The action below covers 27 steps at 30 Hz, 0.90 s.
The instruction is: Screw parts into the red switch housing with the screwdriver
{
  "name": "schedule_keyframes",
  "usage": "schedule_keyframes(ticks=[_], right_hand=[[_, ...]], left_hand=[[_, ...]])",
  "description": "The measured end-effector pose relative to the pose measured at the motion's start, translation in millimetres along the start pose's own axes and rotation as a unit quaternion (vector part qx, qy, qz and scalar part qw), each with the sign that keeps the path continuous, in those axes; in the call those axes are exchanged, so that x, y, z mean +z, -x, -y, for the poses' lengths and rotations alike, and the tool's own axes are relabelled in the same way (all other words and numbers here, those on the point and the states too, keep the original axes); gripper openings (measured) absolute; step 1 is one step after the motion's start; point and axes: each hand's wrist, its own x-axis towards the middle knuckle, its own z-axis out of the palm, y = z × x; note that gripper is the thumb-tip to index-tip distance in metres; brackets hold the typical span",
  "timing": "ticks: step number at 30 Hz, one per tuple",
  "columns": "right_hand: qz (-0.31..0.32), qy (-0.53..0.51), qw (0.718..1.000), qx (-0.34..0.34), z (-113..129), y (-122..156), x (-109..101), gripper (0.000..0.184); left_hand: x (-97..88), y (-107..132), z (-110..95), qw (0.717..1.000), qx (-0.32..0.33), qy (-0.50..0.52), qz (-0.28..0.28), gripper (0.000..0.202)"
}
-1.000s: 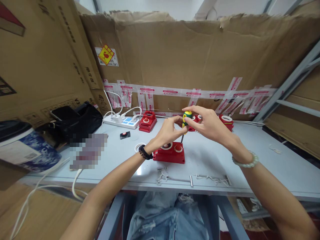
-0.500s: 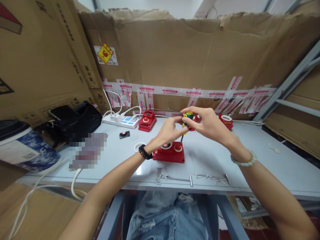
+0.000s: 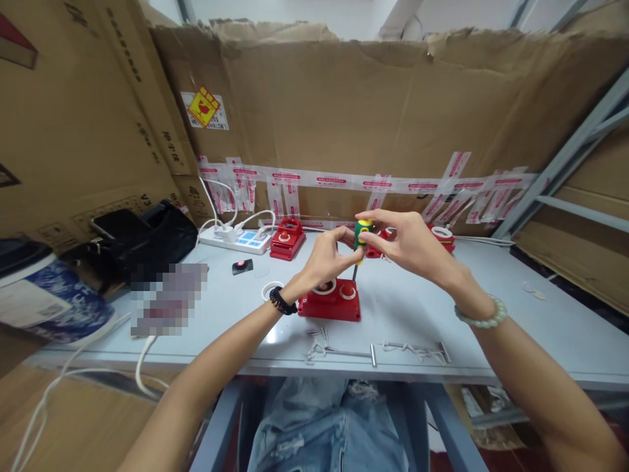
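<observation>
Up close, the right hand (image 3: 410, 246) pinches the green-and-yellow handle of a screwdriver (image 3: 360, 237) between thumb and curled fingers, index finger laid over the top; the left hand (image 3: 327, 257) closes on the same handle from 9 o'clock, fingertips bent in around it. Neither hand is spread, both shut on the tool. The screwdriver stands nearly upright, its thin shaft running down to a red box (image 3: 329, 300) on the table (image 3: 491, 314), tip at the box's right round button; whether it touches cannot be told. A black band sits on the left wrist, a pale bead bracelet (image 3: 481, 318) on the right. At 6 o'clock from the box lie loose screws and metal pins (image 3: 373, 353) near the table edge. At 10 o'clock lie a white ring (image 3: 272, 289) and a small black part (image 3: 242, 265), then a second red box (image 3: 287, 238) and a white power strip (image 3: 234, 238) with white cables. More red boxes (image 3: 442, 236) sit behind the right hand. At 9 o'clock rests a black bag (image 3: 142, 239). On the cardboard wall (image 3: 344, 111) a yellow-and-red sticker (image 3: 205, 109) and red-printed tape (image 3: 339, 180) carry writing too small to read.
</observation>
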Motion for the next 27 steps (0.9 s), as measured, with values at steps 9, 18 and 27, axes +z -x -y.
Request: schedule_keyframes(ticks=[9,18,27], right_hand=[[-0.053,0.190,0.979,0.060,5,-9,14,0.031],[0.085,0.018,0.996,-0.006,3,-6,-11,0.026],[0.021,0.159,0.987,0.004,0,-11,-3,0.038]], left_hand=[[8.2,4,8,0.999,0.029,-0.009,-0.020,0.016],[2.6,5,0,0.999,0.038,-0.003,0.029,0.011],[19.6,9,19,0.999,0.026,0.027,-0.016,0.024]])
